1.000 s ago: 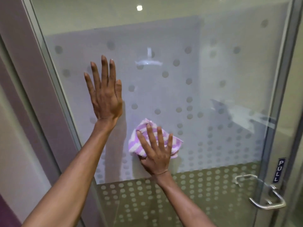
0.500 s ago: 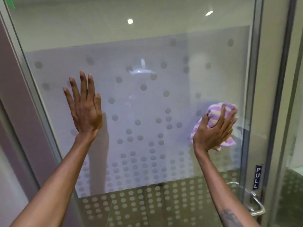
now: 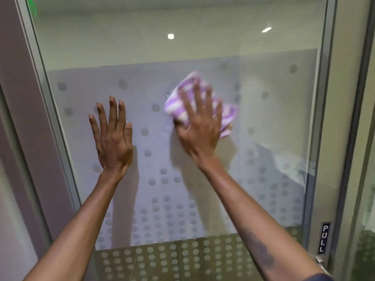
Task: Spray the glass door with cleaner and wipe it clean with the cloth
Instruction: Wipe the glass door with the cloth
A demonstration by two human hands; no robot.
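While the left hand (image 3: 113, 136) lies flat and empty on the door (image 3: 263, 122), the right hand (image 3: 199, 126) presses the cloth (image 3: 176, 106) against it, fingers spread.

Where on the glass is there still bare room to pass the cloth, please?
Free patches: above both hands up to the top of the glass door; right of the cloth toward the PULL sign; and the dotted band below, between the forearms. It is crowded in the middle, where the left hand lies flat and the right hand presses the cloth.

Dotted glass door (image 3: 182, 189), cloth (image 3: 227, 112) and flat left hand (image 3: 113, 138) against it
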